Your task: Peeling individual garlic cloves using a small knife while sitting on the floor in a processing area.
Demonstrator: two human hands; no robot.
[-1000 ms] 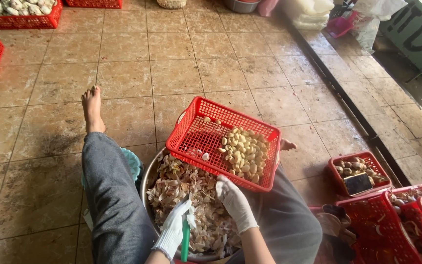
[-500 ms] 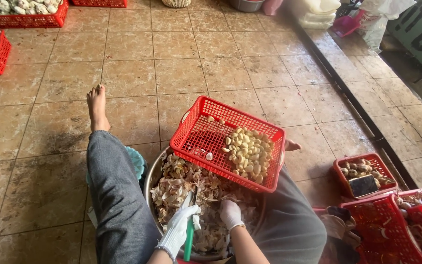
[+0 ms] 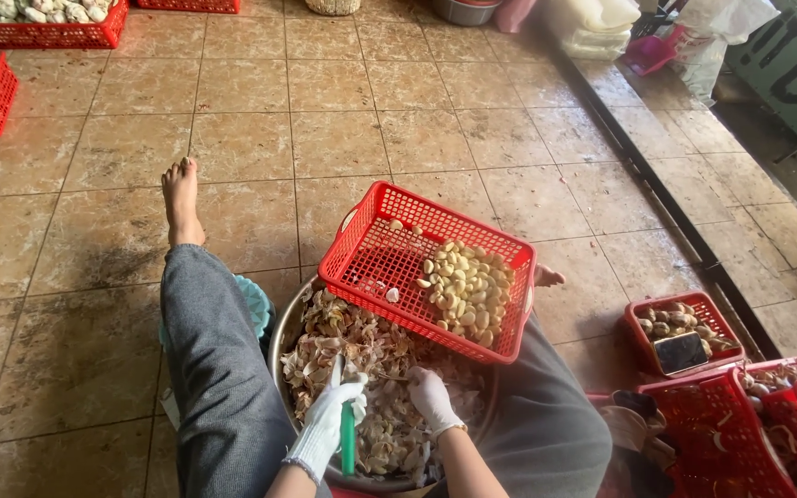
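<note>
Your left hand (image 3: 332, 417) grips the green knife (image 3: 348, 444); right hand (image 3: 431, 398) is curled into garlic skins (image 3: 362, 350) in the metal bowl (image 3: 280, 337).

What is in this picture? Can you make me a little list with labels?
Place: tiled floor, person sitting
Left hand: white glove, holds a green-handled knife
Right hand: white glove, reaching into the garlic skins
Bowl: metal, full of skins, between the legs
Red basket: rests on the bowl, holds peeled garlic cloves
</note>
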